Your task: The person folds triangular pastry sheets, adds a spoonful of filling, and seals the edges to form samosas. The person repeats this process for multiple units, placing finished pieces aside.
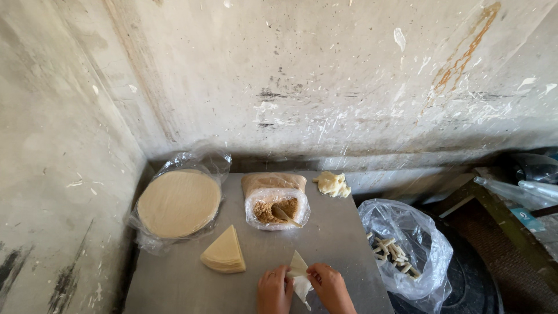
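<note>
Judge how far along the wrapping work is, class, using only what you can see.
Done: rolled pieces sit in the clear bag. In hand: the left hand and right hand fold one wrapper piece. Left: a wedge stack, the round wrapper stack and the filling bag.

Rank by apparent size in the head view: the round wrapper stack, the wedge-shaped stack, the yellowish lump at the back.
1. Round wrapper stack, clearly largest.
2. Wedge-shaped stack.
3. Yellowish lump, smallest, though it sits farther from the camera, so its gap to the wedge is unsure.
</note>
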